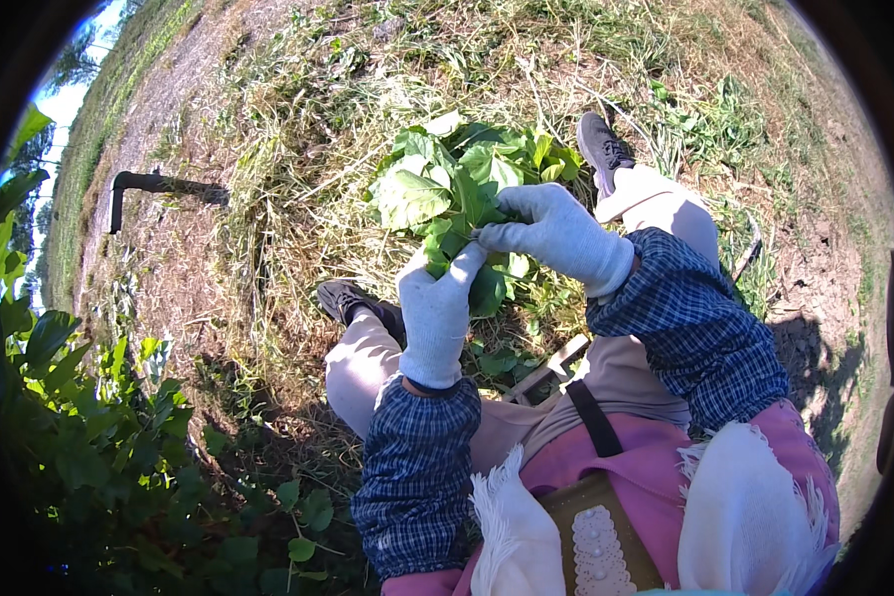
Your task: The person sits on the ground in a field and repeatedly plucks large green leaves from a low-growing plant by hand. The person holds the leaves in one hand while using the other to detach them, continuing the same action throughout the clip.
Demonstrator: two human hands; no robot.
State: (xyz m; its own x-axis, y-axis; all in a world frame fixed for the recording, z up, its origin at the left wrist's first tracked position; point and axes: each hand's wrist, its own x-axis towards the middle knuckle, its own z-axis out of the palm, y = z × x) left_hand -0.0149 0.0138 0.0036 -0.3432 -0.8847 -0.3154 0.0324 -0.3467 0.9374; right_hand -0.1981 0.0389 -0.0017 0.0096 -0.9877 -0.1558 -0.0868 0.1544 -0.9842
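Both my hands wear white knit gloves and meet in front of me over a pile of broad green leaves [412, 197]. My left hand [437, 308] pinches the lower part of a leafy sprig [449, 236] between thumb and fingers. From the right, my right hand [556, 233] closes its thumb and fingertips on the same sprig, close to the left fingertips. The stems between the fingers are mostly hidden. Below and behind the sprig, the pile lies on dry grass between my feet.
My dark shoes [606, 149] stand either side of the leaves. A dark bent pipe [159, 184] rises from the ground at the left. Leafy bushes [99, 447] fill the lower left. Under my legs shows part of a wooden frame [551, 370]. Dry cut grass [298, 129] covers the ground ahead.
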